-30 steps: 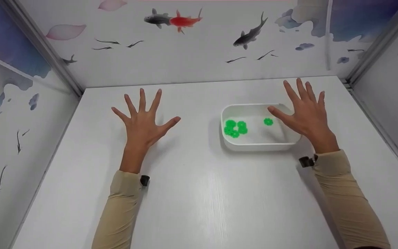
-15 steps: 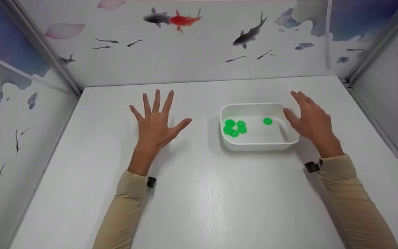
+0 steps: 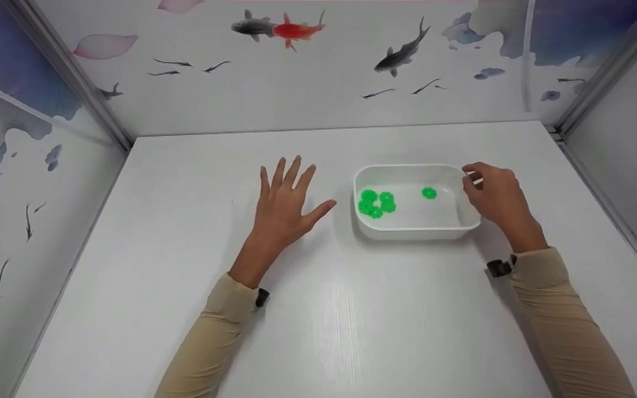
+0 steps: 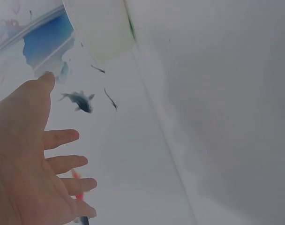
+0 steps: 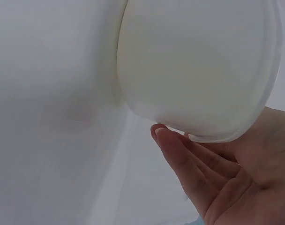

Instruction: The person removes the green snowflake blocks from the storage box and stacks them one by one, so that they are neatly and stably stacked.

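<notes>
White box between splayed left hand, near but apart, and right hand, in pinch grip at far right.

Soft glare on white tabletop

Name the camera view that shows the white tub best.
The head view shows the white tub nearly whole from above, with green pieces inside. The left wrist view catches only part of its outside; the right wrist view shows one end close up, cropped, with the right hand at its rim.
</notes>
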Demonstrator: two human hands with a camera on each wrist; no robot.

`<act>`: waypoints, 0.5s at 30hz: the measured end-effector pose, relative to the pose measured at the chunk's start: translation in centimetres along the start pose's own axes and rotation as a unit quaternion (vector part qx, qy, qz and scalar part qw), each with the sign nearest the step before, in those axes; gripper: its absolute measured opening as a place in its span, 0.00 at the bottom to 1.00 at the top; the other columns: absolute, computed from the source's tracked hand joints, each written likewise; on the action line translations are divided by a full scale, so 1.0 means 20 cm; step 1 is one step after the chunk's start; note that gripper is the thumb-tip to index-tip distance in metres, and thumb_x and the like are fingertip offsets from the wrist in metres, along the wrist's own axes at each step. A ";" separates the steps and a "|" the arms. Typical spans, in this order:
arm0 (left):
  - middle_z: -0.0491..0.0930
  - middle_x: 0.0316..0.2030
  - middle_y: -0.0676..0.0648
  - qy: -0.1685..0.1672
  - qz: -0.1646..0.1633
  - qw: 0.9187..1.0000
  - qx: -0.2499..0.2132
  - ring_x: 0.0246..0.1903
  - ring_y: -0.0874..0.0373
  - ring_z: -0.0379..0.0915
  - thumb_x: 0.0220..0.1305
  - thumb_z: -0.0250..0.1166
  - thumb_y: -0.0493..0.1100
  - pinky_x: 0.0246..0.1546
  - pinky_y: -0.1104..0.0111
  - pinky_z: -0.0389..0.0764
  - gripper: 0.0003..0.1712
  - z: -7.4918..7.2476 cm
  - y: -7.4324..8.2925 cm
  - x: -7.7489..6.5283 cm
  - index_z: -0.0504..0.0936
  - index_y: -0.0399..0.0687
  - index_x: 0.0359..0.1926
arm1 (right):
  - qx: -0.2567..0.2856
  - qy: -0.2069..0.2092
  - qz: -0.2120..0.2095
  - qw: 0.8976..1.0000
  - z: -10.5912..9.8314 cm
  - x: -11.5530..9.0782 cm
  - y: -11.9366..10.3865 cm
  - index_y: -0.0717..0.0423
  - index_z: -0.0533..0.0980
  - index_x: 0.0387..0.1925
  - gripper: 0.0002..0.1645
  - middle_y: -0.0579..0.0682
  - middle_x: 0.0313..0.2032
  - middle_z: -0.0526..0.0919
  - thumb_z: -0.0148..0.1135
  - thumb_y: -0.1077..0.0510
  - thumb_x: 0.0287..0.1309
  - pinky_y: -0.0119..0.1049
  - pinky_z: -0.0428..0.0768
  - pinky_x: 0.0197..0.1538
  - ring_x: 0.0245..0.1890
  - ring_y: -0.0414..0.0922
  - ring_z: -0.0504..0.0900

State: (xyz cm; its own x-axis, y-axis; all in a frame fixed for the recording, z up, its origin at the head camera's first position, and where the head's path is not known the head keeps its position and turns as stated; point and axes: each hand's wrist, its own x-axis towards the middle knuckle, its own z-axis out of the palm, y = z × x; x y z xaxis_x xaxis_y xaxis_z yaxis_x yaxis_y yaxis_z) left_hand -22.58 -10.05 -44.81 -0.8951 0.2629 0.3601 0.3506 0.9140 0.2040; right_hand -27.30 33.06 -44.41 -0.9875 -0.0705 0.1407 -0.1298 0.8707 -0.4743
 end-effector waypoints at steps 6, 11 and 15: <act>0.68 0.80 0.39 -0.004 0.031 0.999 -0.026 0.81 0.39 0.62 0.78 0.60 0.70 0.83 0.41 0.61 0.43 0.04 0.10 0.00 0.71 0.48 0.79 | 0.012 0.007 -0.010 1.000 0.01 0.01 0.01 0.64 0.77 0.69 0.24 0.71 0.57 0.86 0.56 0.58 0.80 0.65 0.88 0.53 0.54 0.66 0.88; 0.74 0.76 0.39 0.003 0.054 0.998 -0.038 0.77 0.41 0.70 0.80 0.60 0.65 0.79 0.48 0.71 0.39 0.07 0.14 0.02 0.73 0.45 0.77 | 0.023 0.024 -0.024 0.999 0.03 0.01 0.02 0.66 0.78 0.67 0.23 0.72 0.56 0.86 0.56 0.60 0.79 0.65 0.88 0.53 0.52 0.67 0.89; 0.76 0.74 0.39 -0.001 0.060 0.997 -0.043 0.75 0.43 0.73 0.80 0.60 0.65 0.76 0.51 0.76 0.38 0.07 0.18 0.04 0.74 0.45 0.77 | 0.022 0.020 -0.017 0.999 0.02 0.01 0.02 0.65 0.78 0.68 0.23 0.72 0.56 0.86 0.56 0.60 0.79 0.65 0.88 0.54 0.53 0.67 0.88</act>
State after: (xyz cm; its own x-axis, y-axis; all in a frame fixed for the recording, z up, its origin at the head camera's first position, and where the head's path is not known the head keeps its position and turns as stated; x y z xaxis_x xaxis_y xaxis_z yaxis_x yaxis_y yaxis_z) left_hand -22.40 -6.03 -45.10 -0.8456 0.3696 0.3851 0.4774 0.8464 0.2361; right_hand -27.57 33.08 -44.95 -0.9782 -0.0785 0.1921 -0.1675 0.8455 -0.5070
